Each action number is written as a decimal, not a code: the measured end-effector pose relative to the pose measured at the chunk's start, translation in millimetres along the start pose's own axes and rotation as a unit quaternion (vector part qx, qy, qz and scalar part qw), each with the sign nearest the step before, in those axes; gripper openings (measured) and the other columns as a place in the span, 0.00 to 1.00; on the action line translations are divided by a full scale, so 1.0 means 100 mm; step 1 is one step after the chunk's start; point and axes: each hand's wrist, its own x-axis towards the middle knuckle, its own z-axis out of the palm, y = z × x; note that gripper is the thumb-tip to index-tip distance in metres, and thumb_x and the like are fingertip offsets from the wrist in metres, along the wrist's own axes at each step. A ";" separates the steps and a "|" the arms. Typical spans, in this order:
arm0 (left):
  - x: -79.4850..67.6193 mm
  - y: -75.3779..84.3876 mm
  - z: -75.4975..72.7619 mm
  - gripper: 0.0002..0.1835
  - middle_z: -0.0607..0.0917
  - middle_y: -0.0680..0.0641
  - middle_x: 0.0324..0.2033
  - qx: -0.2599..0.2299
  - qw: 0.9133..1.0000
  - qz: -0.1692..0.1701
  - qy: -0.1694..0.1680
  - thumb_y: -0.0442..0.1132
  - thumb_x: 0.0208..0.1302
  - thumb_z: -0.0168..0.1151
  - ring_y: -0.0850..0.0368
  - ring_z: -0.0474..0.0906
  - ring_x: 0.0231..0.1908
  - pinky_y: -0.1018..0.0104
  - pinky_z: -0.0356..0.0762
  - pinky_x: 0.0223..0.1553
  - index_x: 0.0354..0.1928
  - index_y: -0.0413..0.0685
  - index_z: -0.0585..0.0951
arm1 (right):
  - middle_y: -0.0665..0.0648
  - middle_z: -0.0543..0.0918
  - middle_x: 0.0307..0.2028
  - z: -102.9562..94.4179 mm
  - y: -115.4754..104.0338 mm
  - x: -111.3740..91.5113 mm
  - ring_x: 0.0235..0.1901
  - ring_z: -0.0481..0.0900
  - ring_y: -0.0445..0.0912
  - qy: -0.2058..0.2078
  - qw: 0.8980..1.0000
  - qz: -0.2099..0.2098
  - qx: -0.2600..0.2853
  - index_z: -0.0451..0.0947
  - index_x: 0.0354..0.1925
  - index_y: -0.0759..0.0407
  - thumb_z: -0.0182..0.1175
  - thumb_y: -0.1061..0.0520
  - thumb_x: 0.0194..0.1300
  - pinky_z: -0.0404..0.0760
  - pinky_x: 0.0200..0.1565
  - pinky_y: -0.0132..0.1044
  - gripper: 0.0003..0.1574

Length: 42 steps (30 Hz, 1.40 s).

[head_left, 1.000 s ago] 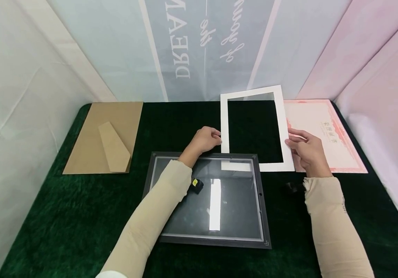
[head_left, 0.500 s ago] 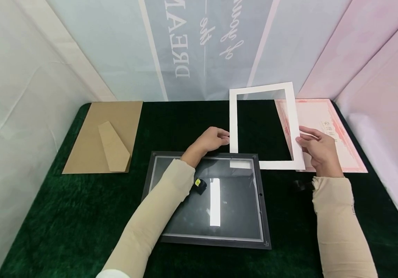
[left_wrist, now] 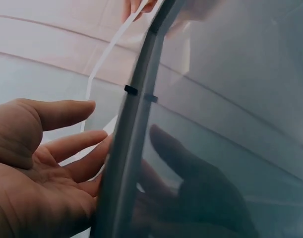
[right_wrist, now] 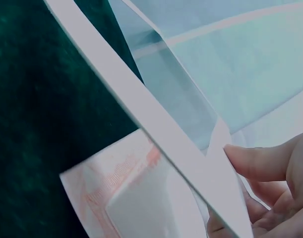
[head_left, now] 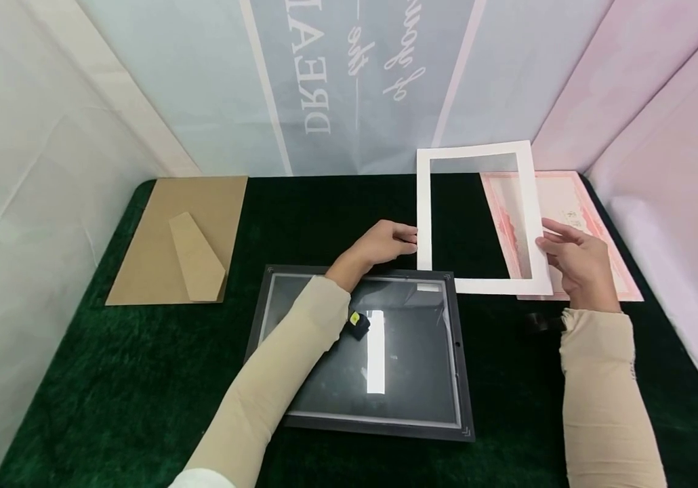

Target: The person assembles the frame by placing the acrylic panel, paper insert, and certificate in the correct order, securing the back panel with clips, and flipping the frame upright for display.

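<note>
A white picture mat (head_left: 425, 203) stands raised behind and right of a dark picture frame (head_left: 460, 379). My right hand (head_left: 587, 268) pinches the mat's right edge, thumb on the front; in the right wrist view the thumb (right_wrist: 260, 162) presses the white border. My left hand (head_left: 381, 242) reaches over the frame's top edge, fingertips at the mat's left edge. Seen from the left wrist, that hand (left_wrist: 47, 148) has thumb and fingers apart, beside the frame's edge (left_wrist: 129, 119), and the glass mirrors it. A white strip of mat shows in the glass's upper right corner.
A brown backing board (head_left: 135, 271) with a stand leg (head_left: 196, 261) lies at the left. At the right lies a pink-bordered certificate (head_left: 620, 271), partly behind the mat. Dark green cloth (head_left: 111, 386) covers the table, and a printed backdrop (head_left: 361, 81) hangs behind.
Both hands and the mat have shifted to the right, uncovering the certificate's left border through the mat's opening. The frame and the backing board stay in place.
</note>
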 end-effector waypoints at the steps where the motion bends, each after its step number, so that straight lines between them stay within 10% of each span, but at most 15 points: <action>1: 0.00 0.02 0.00 0.24 0.82 0.47 0.58 -0.002 1.000 0.000 -0.002 0.38 0.71 0.61 0.52 0.77 0.58 0.57 0.78 0.59 0.67 0.48 0.75 | 0.37 0.85 0.32 -0.01 0.00 0.00 0.36 0.80 0.33 0.004 1.000 0.001 0.000 0.75 0.66 0.49 0.69 0.62 0.61 0.81 0.32 0.24 0.35; 23: 0.09 0.17 0.14 0.25 0.68 0.52 0.71 -0.032 0.999 -0.007 -0.017 0.42 0.69 0.63 0.53 0.82 0.47 0.60 0.78 0.57 0.67 0.56 0.75 | 0.40 0.83 0.34 -0.17 -0.06 -0.04 0.34 0.79 0.34 0.066 0.996 -0.005 0.067 0.81 0.59 0.47 0.71 0.66 0.57 0.80 0.30 0.24 0.32; 42: 0.08 0.25 0.15 0.25 0.78 0.50 0.63 -0.083 0.996 0.007 0.007 0.35 0.69 0.61 0.52 0.83 0.50 0.66 0.82 0.47 0.67 0.55 0.75 | 0.40 0.84 0.34 -0.21 -0.09 -0.12 0.32 0.80 0.34 0.053 0.995 -0.017 0.081 0.82 0.59 0.50 0.74 0.65 0.53 0.80 0.30 0.24 0.34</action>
